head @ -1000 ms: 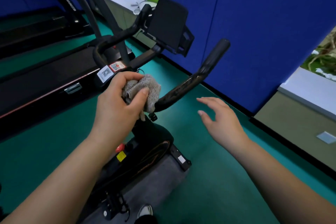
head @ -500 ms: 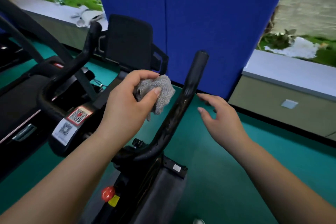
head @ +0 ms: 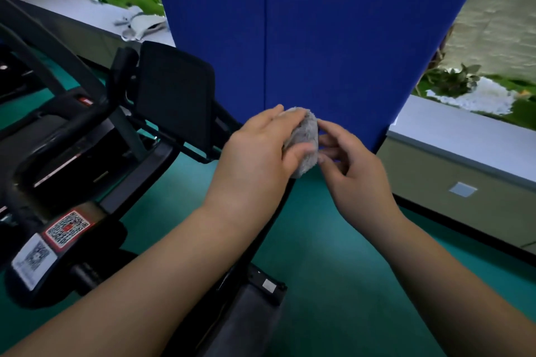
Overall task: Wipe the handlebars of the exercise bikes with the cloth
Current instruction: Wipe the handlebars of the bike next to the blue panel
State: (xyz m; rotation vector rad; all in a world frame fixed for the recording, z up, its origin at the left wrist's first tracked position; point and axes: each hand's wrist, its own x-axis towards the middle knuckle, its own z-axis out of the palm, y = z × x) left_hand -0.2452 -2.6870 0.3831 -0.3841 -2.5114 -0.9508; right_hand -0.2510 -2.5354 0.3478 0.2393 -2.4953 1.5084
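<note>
The grey fluffy cloth [head: 304,136] is bunched over the top end of the exercise bike's right handlebar prong [head: 272,220], a black bar running down between my forearms. My left hand [head: 255,159] grips the cloth around that end, thumb across its front. My right hand [head: 356,171] has come to the cloth's right side, with curled index finger and thumb pinching its edge. The left prong [head: 121,66] stands free at the left, beside the black console panel [head: 174,95]. The bar's tip is hidden under the cloth.
A blue partition [head: 319,38] stands just behind the handlebar. A black treadmill [head: 43,139] is close on the left. QR stickers [head: 65,229] mark the bike stem. A grey ledge [head: 464,136] with plants runs along the right; green floor lies below.
My left hand slid the cloth up from the bar's base to the right prong's top end. My right hand moved left from open air onto the cloth. The view turned right.
</note>
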